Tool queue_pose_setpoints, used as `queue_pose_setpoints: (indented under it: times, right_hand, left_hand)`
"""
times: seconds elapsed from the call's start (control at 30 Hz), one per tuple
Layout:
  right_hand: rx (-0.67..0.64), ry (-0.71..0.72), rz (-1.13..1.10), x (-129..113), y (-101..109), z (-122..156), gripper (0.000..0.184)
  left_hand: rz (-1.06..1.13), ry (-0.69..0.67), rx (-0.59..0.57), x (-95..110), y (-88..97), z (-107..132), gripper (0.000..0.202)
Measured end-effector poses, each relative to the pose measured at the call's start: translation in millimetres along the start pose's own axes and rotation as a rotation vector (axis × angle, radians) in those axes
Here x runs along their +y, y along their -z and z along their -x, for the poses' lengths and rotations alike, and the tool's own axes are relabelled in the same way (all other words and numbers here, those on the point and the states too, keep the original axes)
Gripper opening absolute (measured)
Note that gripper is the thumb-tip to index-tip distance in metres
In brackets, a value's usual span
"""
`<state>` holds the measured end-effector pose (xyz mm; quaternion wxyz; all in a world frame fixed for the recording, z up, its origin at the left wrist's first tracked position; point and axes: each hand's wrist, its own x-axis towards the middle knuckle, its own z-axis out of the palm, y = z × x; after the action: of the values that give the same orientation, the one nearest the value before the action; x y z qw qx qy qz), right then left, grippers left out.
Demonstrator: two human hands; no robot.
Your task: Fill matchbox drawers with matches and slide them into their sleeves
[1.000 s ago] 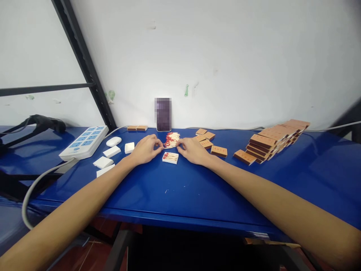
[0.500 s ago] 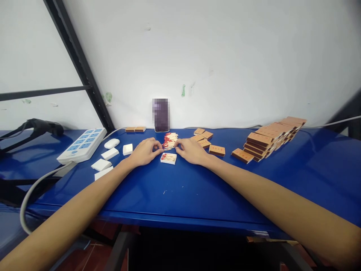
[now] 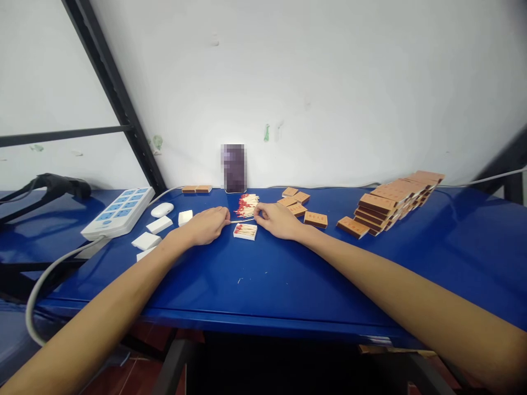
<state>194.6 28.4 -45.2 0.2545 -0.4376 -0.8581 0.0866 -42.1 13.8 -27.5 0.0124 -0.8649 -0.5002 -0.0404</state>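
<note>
Matchstick [image 3: 242, 221], single: level above the blue table [image 3: 247, 299], between the left hand [image 3: 211, 225] and the right hand [image 3: 278, 221], thumb and finger of each pinched narrow on an end. Matchbox tray [image 3: 244, 237], white, holding red-headed matches: just in front of it. Match pile [image 3: 248, 205], loose: just behind. Brown matchboxes [image 3: 315, 220], several: beside the right hand. Stacked matchboxes [image 3: 391, 197]: farther right. White trays [image 3: 160, 224]: left of the left hand

The left hand [image 3: 211, 226] has drawn back to the left and rolled over, knuckles now uppermost. A match [image 3: 242, 221] now spans the gap between its fingertips and the right hand [image 3: 280, 220], clear of the match pile [image 3: 248, 205].
</note>
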Motion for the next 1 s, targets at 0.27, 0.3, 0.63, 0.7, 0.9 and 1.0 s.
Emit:
queue_pose_setpoints:
  times: [0.27,0.3,0.63,0.7,0.9,1.0]
  right_hand:
    - [-0.003,0.035,-0.031,2,-1,0,0.011]
    - [-0.008,0.052,-0.039,2,0,0,0.012]
    - [-0.012,0.099,-0.049,-2,2,2,0.018]
    - [0.002,0.070,-0.029,-1,1,2,0.016]
    - [-0.018,0.040,0.008,3,-2,-1,0.017]
    - [-0.016,0.051,-0.003,4,-2,-1,0.015]
  left_hand:
    - [-0.011,0.025,-0.007,-3,-1.2,4,0.017]
    - [-0.008,0.023,-0.005,-4,-1.7,4,0.018]
    - [0.111,-0.050,0.208,10,9.7,7,0.021]
    - [0.183,-0.117,0.199,18,13.5,9,0.021]
    - [0.296,-0.266,0.015,33,20.3,14,0.022]
    - [0.310,-0.259,-0.001,34,22.2,16,0.021]
